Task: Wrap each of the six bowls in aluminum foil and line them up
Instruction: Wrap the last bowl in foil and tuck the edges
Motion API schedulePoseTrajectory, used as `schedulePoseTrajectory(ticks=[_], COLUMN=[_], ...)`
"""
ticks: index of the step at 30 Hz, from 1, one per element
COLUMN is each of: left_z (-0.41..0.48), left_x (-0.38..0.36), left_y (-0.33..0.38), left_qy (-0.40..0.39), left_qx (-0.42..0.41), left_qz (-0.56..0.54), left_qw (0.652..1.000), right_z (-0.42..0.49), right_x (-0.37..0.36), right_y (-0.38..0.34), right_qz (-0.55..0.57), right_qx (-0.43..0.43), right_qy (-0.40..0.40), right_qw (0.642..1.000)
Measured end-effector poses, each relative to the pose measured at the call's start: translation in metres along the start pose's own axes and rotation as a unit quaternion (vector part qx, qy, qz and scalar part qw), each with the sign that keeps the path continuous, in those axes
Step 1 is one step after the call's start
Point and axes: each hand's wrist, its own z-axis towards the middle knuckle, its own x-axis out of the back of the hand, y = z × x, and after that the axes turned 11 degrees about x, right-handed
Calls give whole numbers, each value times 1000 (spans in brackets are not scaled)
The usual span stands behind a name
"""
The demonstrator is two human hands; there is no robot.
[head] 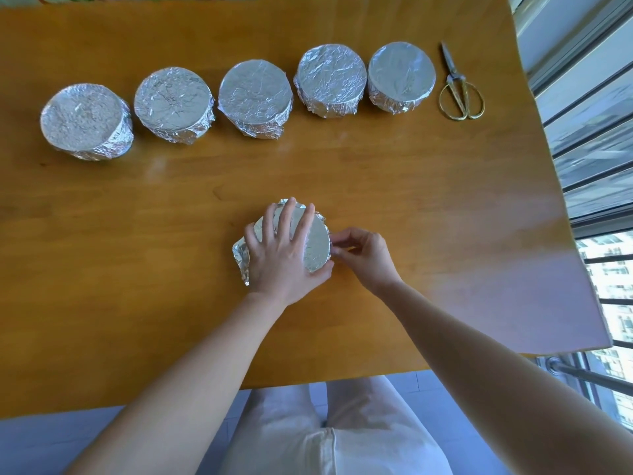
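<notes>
While spread left fingers (287,216) press the crinkled foil-wrapped bowl (317,245), right fingers (338,242) pinch its side foil.

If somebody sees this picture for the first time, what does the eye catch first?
A row of five foil-wrapped bowls runs across the far side of the table, with gold scissors at its right end. Nearer, the left hand presses flat on a sixth bowl while the right hand pinches its right edge.
</notes>
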Motion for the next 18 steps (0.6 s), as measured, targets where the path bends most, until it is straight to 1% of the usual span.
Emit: schedulePoseTrajectory(ticks=[4, 6, 9, 16, 18], left_z=[0, 0, 0, 0, 0], left_x=[0, 0, 0, 2, 2], left_y=[-4, -6, -8, -10, -10], left_qy=[4, 4, 3, 0, 0], left_qx=[-26, -39, -53, -68, -68], left_qz=[5, 7, 8, 9, 8], left_qw=[1000, 999, 999, 998, 998], right_z=[-1, -1, 2, 3, 1], right_x=[0, 1, 2, 2, 1], right_y=[0, -1, 0, 3, 1], right_qz=[95, 111, 104, 48, 68], right_qx=[-41, -55, -65, -58, -62], right_qy=[-15, -32, -50, -46, -32], right_qw=[995, 992, 991, 996, 995])
